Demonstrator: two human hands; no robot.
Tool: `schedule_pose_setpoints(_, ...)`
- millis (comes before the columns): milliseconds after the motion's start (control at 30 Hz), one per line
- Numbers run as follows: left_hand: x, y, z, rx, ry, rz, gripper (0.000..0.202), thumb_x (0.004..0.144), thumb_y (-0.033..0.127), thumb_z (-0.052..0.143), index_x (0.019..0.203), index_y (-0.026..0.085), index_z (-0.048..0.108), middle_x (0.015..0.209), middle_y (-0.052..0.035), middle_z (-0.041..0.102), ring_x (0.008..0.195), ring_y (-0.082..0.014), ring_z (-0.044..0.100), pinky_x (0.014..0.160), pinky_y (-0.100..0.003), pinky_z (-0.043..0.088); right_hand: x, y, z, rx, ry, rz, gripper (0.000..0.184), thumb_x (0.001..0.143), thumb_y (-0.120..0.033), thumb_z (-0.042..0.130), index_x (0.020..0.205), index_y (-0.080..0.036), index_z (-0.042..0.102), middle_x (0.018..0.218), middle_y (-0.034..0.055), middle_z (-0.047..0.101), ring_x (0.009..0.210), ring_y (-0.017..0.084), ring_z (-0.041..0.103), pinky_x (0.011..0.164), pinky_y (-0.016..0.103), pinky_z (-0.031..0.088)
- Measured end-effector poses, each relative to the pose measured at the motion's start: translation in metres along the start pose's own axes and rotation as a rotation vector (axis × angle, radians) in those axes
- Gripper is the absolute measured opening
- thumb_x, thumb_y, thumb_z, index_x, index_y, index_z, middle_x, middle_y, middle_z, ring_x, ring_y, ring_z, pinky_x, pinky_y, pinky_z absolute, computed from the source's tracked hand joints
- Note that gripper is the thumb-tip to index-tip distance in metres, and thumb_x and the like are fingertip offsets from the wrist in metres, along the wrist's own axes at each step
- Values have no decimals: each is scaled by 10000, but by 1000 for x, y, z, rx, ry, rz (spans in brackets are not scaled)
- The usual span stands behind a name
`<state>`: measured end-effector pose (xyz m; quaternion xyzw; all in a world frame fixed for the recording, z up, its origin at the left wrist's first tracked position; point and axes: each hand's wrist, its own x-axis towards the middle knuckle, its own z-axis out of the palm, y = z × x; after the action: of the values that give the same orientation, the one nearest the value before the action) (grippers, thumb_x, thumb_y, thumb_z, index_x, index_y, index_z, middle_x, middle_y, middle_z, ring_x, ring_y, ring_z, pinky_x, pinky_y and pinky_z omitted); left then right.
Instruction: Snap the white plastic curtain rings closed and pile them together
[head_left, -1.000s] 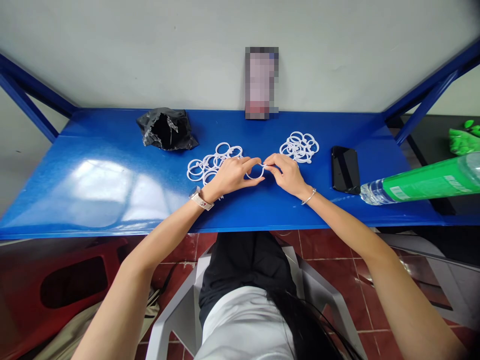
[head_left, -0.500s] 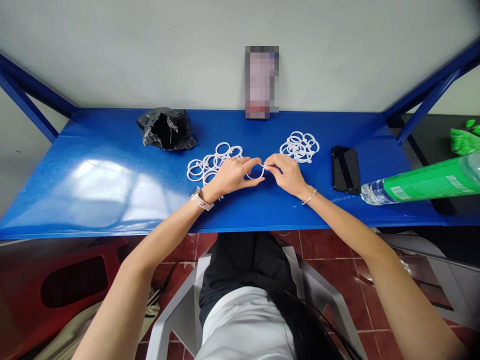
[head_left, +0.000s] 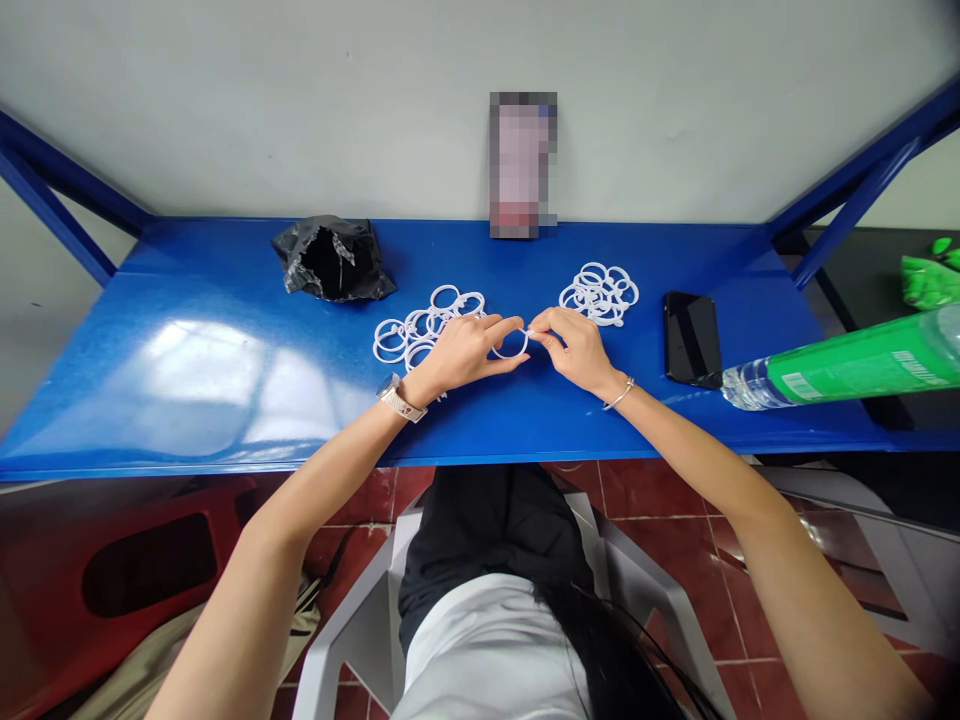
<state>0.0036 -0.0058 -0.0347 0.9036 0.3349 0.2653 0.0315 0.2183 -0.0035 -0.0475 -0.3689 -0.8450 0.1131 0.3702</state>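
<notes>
Between my hands is a white plastic ring (head_left: 511, 356), held just above the blue table (head_left: 480, 425). My left hand (head_left: 469, 350) grips its left side, with thumb and forefinger spread around the loop. My right hand (head_left: 571, 345) pinches the ring's right edge, where a small nub shows, between thumb and fingertips. Beside and partly behind my left hand lies a loose pile of similar white rings (head_left: 390, 341); my hand and wrist cover part of it. Just beyond my right hand sits a second cluster of white rings (head_left: 616, 290).
A crumpled black plastic bag (head_left: 330, 258) lies open at the back left. Against the wall leans a blurred-out upright phone-like object (head_left: 517, 165). To the right are a black phone (head_left: 691, 340) and a green-labelled bottle (head_left: 840, 360) jutting in from the edge.
</notes>
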Motion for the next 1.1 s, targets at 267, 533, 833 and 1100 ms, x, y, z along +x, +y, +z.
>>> schedule_pose_setpoints(267, 1, -2, -1, -17, -3, -33, 382, 954, 502, 544, 1097, 160, 633, 707, -23, 665, 578, -141, 591, 537, -237, 329, 1, -1, 1, 48, 14, 13, 210, 1004, -365, 500, 892, -224, 608, 849, 51, 720, 782, 205, 666, 721, 336, 505)
schedule_pose_setpoints(533, 0, -3, 1, 61, -35, -26, 384, 960, 512, 527, 1068, 161, 638, 729, -36, 676, 587, -157, 605, 546, -249, 348, 2, -4, 0, 23, -37, 17, 227, 1009, -392, 482, 958, -220, 622, 826, 36, 694, 746, 187, 653, 718, 321, 505)
schedule_pose_setpoints(833, 4, -7, -6, 39, -89, -123, 827, 828, 665, 633, 1428, 130, 439, 1220, -190, 641, 1100, -334, 632, 911, -403, 473, 5, -3, -6, -77, 45, 21, 251, 1010, -387, 480, 884, -216, 614, 797, 43, 692, 719, 192, 637, 711, 333, 491)
schedule_pose_setpoints(1100, 1, -21, 0, 225, -68, -290, 361, 933, 353, 614, 1235, 159, 579, 1170, -168, 635, 1053, -330, 615, 867, -424, 469, 13, 12, -27, -236, 249, 120, 290, 1018, -420, 445, 916, -218, 627, 849, 74, 691, 767, 231, 638, 716, 375, 488)
